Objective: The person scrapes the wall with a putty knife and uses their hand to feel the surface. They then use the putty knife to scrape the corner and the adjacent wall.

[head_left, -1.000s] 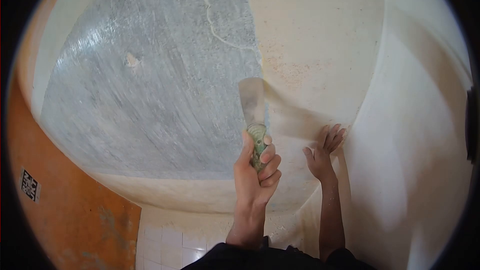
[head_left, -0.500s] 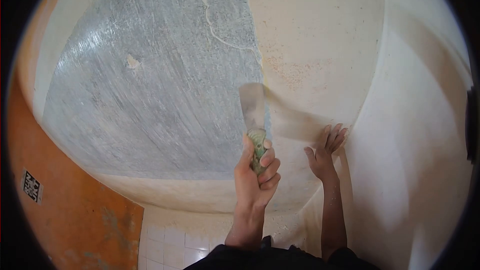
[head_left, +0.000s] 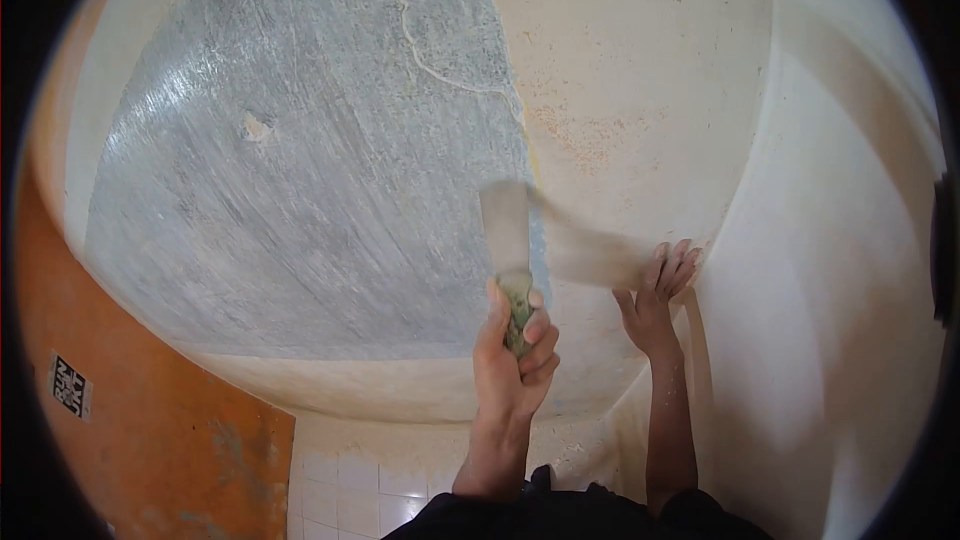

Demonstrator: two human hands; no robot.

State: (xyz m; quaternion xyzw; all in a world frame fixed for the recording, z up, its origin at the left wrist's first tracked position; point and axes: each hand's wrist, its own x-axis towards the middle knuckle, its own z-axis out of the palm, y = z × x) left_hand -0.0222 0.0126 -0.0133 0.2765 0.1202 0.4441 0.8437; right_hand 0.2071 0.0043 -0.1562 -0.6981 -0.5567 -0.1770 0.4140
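My left hand (head_left: 512,365) is wrapped round the green handle of a putty knife (head_left: 507,225). The knife's wide blade points up and lies over the right edge of a grey-blue patch (head_left: 300,190) on the wall. Whether the blade touches the wall is hard to tell. To the right, my right hand (head_left: 655,300) rests with fingers spread on the cream part of the wall (head_left: 620,40), near the corner, and holds nothing. A pale, jagged line runs down the upper part of the grey-blue patch.
An orange surface (head_left: 170,440) with a black-and-white sticker (head_left: 71,387) is at the lower left. White tiles (head_left: 358,480) show at the bottom. A white side wall (head_left: 800,270) rises on the right, past the corner.
The putty knife and my left hand have shifted slightly down. My right hand stays on nearly the same spot of the wall, and the view has moved a little.
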